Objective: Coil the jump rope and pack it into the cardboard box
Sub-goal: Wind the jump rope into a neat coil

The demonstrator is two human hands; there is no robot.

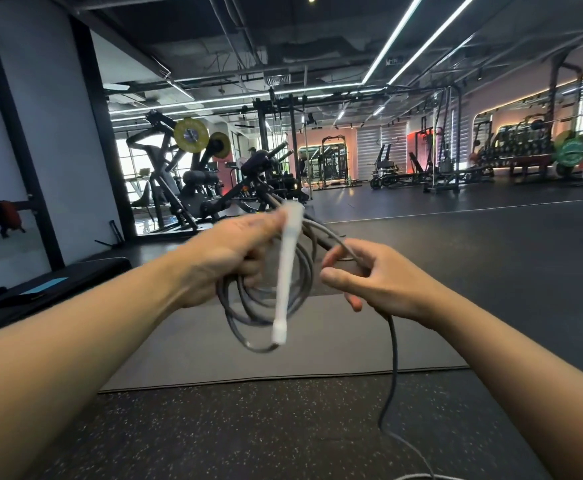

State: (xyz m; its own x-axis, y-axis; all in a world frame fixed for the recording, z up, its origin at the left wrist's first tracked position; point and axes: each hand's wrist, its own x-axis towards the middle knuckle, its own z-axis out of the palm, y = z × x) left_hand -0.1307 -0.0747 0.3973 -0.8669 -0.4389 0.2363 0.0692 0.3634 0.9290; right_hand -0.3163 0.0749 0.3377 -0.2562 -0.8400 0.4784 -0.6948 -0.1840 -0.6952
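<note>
My left hand (pixel 221 261) grips a bundle of grey jump rope (pixel 266 306) wound in several loops, together with a white handle (pixel 285 282) that points down and slightly left. To the right of the loops, my right hand (pixel 369 275) holds the loose stretch of rope between thumb and curled fingers. From that hand the rope hangs down to the floor and trails off at the bottom edge. No cardboard box is in view.
A grey mat (pixel 317 344) lies on the speckled black floor below my hands. A black bench (pixel 58 282) stands at the left. Weight machines (pixel 186 174) and racks fill the back of the gym.
</note>
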